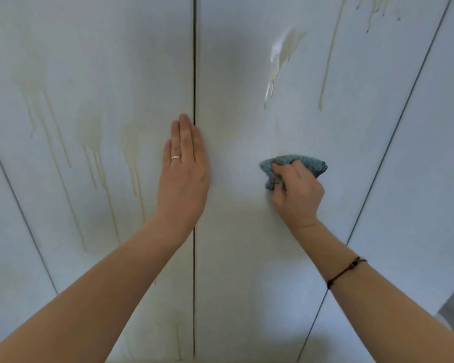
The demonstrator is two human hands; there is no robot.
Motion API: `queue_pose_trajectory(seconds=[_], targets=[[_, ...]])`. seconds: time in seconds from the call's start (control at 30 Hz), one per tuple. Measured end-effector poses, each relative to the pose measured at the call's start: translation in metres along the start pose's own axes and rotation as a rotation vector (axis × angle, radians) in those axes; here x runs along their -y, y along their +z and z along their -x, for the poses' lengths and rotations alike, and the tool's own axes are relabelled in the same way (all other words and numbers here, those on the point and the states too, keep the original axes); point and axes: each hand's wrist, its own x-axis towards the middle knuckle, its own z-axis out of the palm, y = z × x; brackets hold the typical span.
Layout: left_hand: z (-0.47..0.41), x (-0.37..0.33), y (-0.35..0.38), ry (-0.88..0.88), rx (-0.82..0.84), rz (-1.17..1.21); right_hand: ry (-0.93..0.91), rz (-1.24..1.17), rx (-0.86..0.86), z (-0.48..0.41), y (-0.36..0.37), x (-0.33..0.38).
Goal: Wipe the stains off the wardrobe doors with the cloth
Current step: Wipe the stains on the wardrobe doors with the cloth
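Forearms: left forearm (89, 297) and right forearm (393, 310) come in bare from the near corners, nearest the camera, and angle toward each other; a dark cord bracelet (345, 271) circles the right wrist
Left hand: left hand (184, 174) lies flat on the wood, fingers straight, close together and pointing up; it presses the right edge of the left door, and its right side covers part of the seam; a pale ring (176, 157) sits on one finger; it holds nothing
Right hand: right hand (296, 195) is curled round the cloth, knuckles toward the camera, and pushes it against the right door; it is well apart from the left hand, to the right of it
Cloth: cloth (309, 163) is blue-grey, bunched, with a woven pattern; it fans out above the fingers and touches the door
Left door: left door (102, 48) is pale grey-white; yellowish drip stains (95, 158) run down it in several streaks, left of the left hand
Seam: seam (194, 61) is a thin dark line between the two doors, running far to near through the middle
Right door: right door (247, 271) is equally pale; a wet smear (278, 64) glistens far above the cloth; a long thin run (328, 61) drops just right of it; a faint yellowish mark lies just above the cloth
Side panels: left panel (5, 231) and right panel (430, 166) flank the doors, each behind a thin dark line
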Motion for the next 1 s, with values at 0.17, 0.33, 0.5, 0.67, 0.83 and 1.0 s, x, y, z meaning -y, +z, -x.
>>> queue_pose_trajectory(seconds=[0.17, 0.33, 0.5, 0.67, 0.83, 1.0], targets=[[0.001, 0.002, 0.0, -0.003, 0.002, 0.049, -0.323, -0.067, 0.303, 0.146, 0.009, 0.012], [-0.001, 0.011, 0.004, 0.057, -0.002, 0.072, -0.349, -0.041, 0.22, 0.059, 0.005, 0.01], [-0.002, 0.008, 0.012, 0.054, -0.083, 0.118, 0.134, -0.12, -0.096, -0.055, 0.009, 0.023], [-0.012, 0.025, 0.004, 0.073, -0.112, 0.182, -0.42, -0.164, 0.197, 0.064, 0.032, 0.057], [-0.019, 0.044, -0.001, 0.129, -0.135, 0.21, -0.523, -0.112, 0.07, -0.028, 0.041, 0.057], [-0.022, 0.044, -0.004, 0.093, -0.142, 0.285, -0.208, -0.161, -0.153, -0.104, 0.053, 0.087]])
